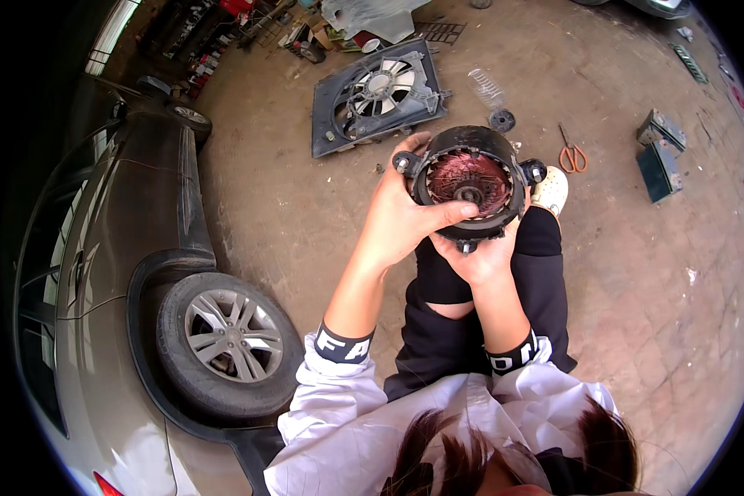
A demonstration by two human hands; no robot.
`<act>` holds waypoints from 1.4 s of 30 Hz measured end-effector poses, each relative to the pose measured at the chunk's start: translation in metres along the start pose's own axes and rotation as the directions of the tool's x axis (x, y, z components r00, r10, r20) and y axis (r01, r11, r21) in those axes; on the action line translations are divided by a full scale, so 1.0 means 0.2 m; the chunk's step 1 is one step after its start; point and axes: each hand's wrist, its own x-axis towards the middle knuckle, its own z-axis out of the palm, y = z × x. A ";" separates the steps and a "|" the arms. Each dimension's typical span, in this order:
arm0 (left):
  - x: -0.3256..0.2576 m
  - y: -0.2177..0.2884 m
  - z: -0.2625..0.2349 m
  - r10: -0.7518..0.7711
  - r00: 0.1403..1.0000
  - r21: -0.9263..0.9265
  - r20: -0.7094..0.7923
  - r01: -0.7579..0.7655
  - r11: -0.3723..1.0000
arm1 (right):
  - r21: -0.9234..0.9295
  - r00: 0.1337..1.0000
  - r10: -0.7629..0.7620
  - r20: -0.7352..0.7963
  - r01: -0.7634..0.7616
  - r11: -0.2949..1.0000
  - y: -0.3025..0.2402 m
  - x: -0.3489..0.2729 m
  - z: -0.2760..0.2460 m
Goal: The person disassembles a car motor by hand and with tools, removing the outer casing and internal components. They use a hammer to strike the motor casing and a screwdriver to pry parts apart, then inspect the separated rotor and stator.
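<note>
Both my hands hold up a round black car part (475, 178), with a reddish, ribbed inside, a central hub and several bolt lugs on its rim. My left hand (409, 211) wraps its left side, the thumb laid across the front face near the hub. From below and the right, my right hand (488, 258) supports it, its fingers mostly hidden behind the part. I cannot make out exactly what kind of part this is. It is above my knees, its open face turned toward me.
A parked car with a rear wheel (231, 339) stands at left. On the concrete floor lie a radiator fan in its shroud (339, 136), a coil spring (486, 87), a black disc (502, 121), orange-handled scissors (572, 157) and two dark boxes (660, 171) at right.
</note>
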 end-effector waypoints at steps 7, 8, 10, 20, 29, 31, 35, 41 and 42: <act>0.00 -0.01 0.00 -0.006 1.000 -0.047 -0.019 0.005 0.999 | 0.010 1.000 0.030 0.005 -0.030 0.999 0.00 0.03 0.00; 0.00 -0.02 0.00 0.008 0.999 -0.032 -0.041 -0.009 0.999 | 0.028 0.999 0.033 0.002 -0.033 0.999 0.01 0.03 0.00; -0.02 -0.02 0.01 0.015 0.998 0.010 -0.068 -0.014 1.000 | -0.001 0.997 0.014 -0.071 -0.014 1.000 0.03 0.03 0.02; -0.01 -0.11 0.01 0.087 0.990 0.124 -0.107 -0.073 0.990 | 0.024 0.999 0.031 -0.022 -0.030 0.999 -0.01 0.05 -0.03; -0.11 -0.31 -0.23 -0.107 0.984 -0.456 0.143 0.162 0.875 | -0.321 0.999 0.018 -0.047 -0.032 0.947 -0.04 0.02 0.05; -0.12 -0.34 -0.31 -0.145 0.978 -0.642 0.153 0.210 0.738 | -0.377 0.998 0.047 -0.050 -0.062 0.924 -0.07 0.03 0.06; -0.09 -0.39 -0.38 -0.238 0.960 -0.609 0.151 0.280 0.743 | -0.680 0.975 -0.080 -0.209 -0.086 0.728 -0.12 0.08 0.12; 0.11 -0.26 -0.30 -0.206 0.959 -0.606 0.194 0.282 0.744 | -0.980 0.980 -0.019 -0.197 -0.196 0.007 -0.22 0.30 0.39; 0.15 -0.28 -0.31 -0.218 0.951 -0.661 0.221 0.310 0.684 | -0.964 0.970 0.002 -0.243 -0.242 -0.111 -0.23 0.37 0.44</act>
